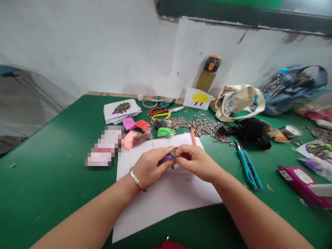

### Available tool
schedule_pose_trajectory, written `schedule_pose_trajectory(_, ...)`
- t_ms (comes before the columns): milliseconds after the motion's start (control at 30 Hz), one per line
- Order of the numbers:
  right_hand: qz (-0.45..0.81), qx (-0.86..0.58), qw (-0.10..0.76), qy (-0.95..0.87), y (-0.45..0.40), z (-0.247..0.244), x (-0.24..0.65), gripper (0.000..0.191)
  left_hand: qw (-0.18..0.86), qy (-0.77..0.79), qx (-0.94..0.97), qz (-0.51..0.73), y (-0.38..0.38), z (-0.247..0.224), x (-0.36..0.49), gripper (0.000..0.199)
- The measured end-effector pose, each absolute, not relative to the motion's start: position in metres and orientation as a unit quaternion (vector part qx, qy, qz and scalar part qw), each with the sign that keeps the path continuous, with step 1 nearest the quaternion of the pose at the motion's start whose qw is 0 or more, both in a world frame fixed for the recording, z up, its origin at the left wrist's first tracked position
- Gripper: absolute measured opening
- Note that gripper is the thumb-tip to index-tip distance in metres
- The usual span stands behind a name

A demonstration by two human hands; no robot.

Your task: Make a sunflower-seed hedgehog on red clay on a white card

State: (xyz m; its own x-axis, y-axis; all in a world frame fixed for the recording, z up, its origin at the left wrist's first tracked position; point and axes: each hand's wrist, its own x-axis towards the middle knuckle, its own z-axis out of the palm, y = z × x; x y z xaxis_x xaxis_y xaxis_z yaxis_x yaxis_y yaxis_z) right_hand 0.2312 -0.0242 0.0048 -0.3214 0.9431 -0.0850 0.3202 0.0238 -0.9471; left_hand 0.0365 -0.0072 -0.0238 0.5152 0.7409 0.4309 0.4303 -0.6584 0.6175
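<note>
— Since both hands are bunched together over the paper, what sits between them?

— A small wad of purple modelling clay [168, 158], held just above a white paper sheet [166, 204] on a green table [46, 193]. Its glossy sheen suggests it may be partly wrapped in clear film, but the fingers hide too much to be sure.

— How's the grip?

— Closed on both sides. The left hand [149, 166], with a silver bangle [136, 179] at its wrist, and the right hand [195, 162] each pinch the wad between thumb and fingers, their fingertips almost meeting.

— How would it handle?

— Light and soft, I'd judge. It should dent under a thumb and may cling to the skin, so a gentle fingertip pinch at its edges seems the best hold. Hard squeezing would probably flatten it.

— And its look?

— Deep violet and irregular, more a narrow strip than a ball, with a dark speck near the right fingertips that's too small to identify.

— What's nearby?

— Just beyond the paper lie an orange pencil [193, 136], a bagged lump of green clay [165, 132] and a scattered heap of striped sunflower seeds [199, 127]. Further back stands a yellow hedgehog card [199, 99].
</note>
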Motion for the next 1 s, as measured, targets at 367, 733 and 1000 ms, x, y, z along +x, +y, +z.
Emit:
schedule_pose_trajectory(367,0.609,-0.471,0.494,-0.403,-0.014,0.007,0.245,0.029,0.062,0.496,0.789,0.357,0.022,-0.015,0.023,0.04)
schedule_pose_trajectory(733,0.624,-0.443,0.508,-0.396,-0.016,0.009,0.249,0.019,-0.025,0.501,0.834,0.231,0.077,-0.021,0.026,0.043)
schedule_pose_trajectory(1000,0.588,-0.473,0.485,-0.443,-0.012,0.005,0.247,0.022,0.0,0.462,0.823,0.331,0.062,-0.01,0.035,0.035)
